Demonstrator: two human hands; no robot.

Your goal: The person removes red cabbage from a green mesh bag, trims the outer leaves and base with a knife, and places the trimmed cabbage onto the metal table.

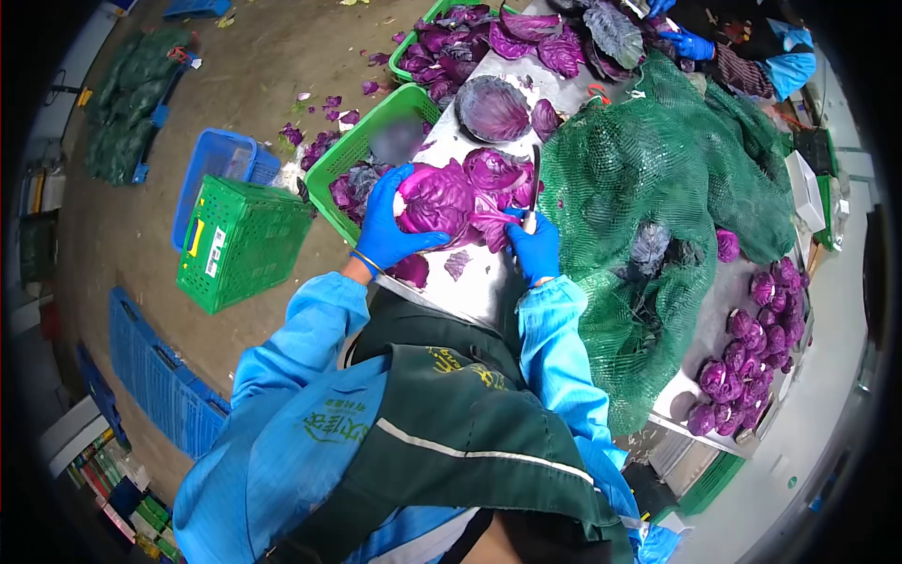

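My left hand (390, 226), in a blue glove, holds a red cabbage (437, 202) from its left side, near the table's front edge. My right hand (534, 246), also gloved in blue, grips a knife (536, 183) with its blade pointing up and away from me. The fingers of that hand also touch a loose purple leaf (490, 224) beside the cabbage. More purple leaves (498, 169) lie just beyond on the white table (451, 150). Farther back sits a larger, darker cabbage (493, 108).
Green net sacks (629, 160) with cabbages lie to the right; several small cabbages (752, 348) are piled beyond. A green crate (329, 169) with leaves stands left of the table, near a blue crate (202, 169). A co-worker's gloved hand (691, 44) is at the top right.
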